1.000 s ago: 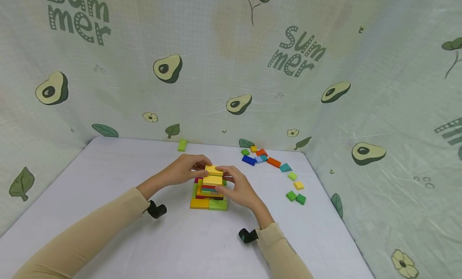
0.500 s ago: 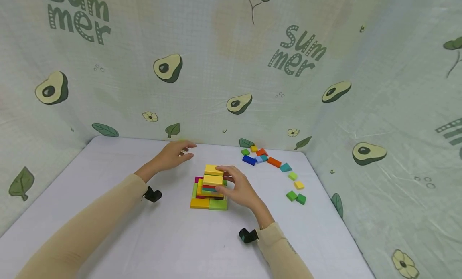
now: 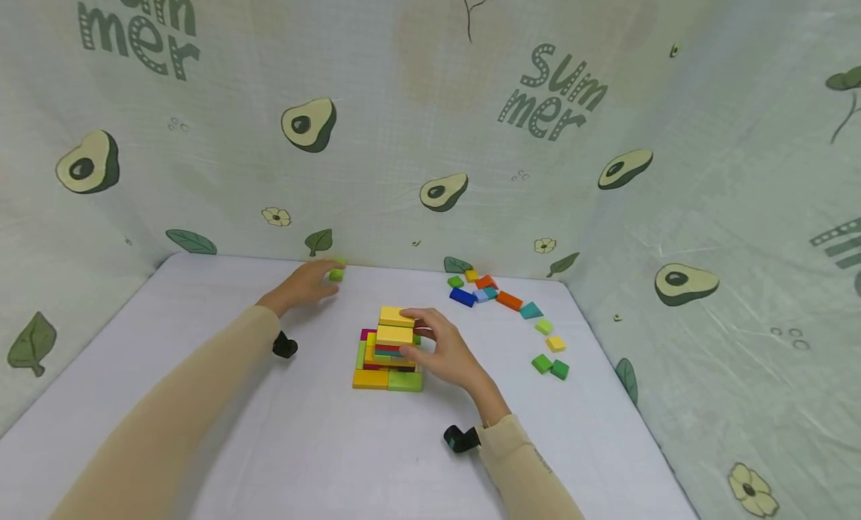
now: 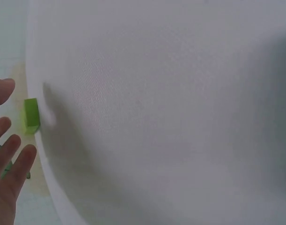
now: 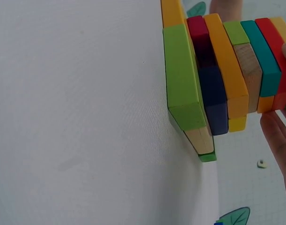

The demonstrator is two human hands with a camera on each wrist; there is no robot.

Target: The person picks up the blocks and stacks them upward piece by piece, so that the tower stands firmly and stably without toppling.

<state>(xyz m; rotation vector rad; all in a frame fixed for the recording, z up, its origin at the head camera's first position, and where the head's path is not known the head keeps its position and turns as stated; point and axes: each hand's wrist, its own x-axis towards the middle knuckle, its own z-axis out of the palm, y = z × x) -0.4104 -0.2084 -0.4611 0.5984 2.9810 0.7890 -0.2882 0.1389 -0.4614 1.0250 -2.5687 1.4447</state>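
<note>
A tower of coloured wooden building blocks (image 3: 394, 336) stands mid-table, stepped from a wide base to yellow blocks on top. At its right side, my right hand (image 3: 444, 348) holds the upper layers between thumb and fingers. The right wrist view shows the tower's layers sideways, with a teal block (image 5: 262, 58) and fingers (image 5: 278, 140) near its upper end. My left hand (image 3: 306, 283) reaches to a light green block (image 3: 336, 275) at the table's back edge. In the left wrist view its fingers (image 4: 21, 168) are spread, apart from that green block (image 4: 31, 116).
Several loose blocks lie in a curved line at the back right, among them a dark blue block (image 3: 462, 296), an orange-red block (image 3: 509, 300) and a dark green block (image 3: 559, 369). A printed cloth (image 3: 377, 131) hangs behind the white table (image 3: 323, 445).
My left hand has let go of the tower's top and moved back and left to the light green block. The right hand has stayed at the tower.
</note>
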